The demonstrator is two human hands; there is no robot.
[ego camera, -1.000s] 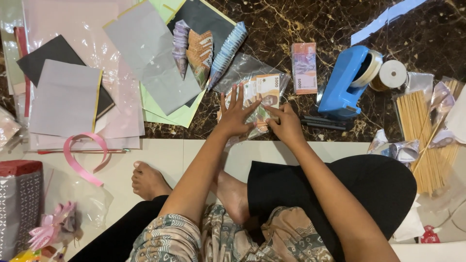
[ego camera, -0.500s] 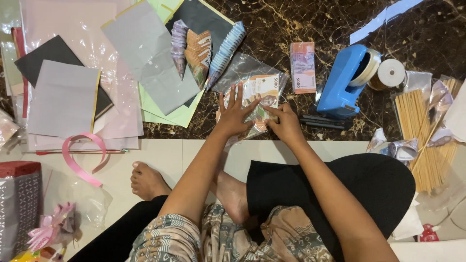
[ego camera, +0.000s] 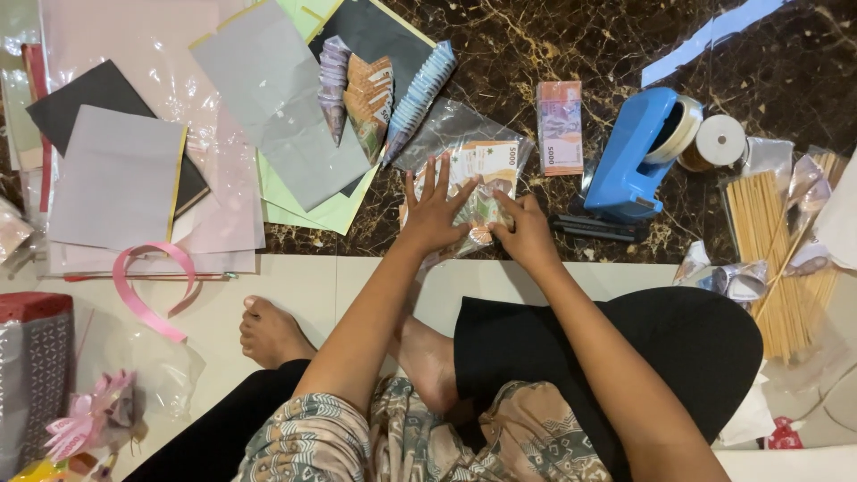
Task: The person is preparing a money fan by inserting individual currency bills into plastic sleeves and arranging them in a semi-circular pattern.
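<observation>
Barely anything has shifted: left hand point(ego camera: 435, 214) stays spread flat and right hand point(ego camera: 525, 234) pinches the banknote point(ego camera: 476, 192) (in clear wrap) on the dark floor point(ego camera: 536, 45), so work continues.

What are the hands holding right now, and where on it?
Both press a banknote in clear plastic to the floor: left hand spread flat on its left part, right hand pinching its lower right edge.
</observation>
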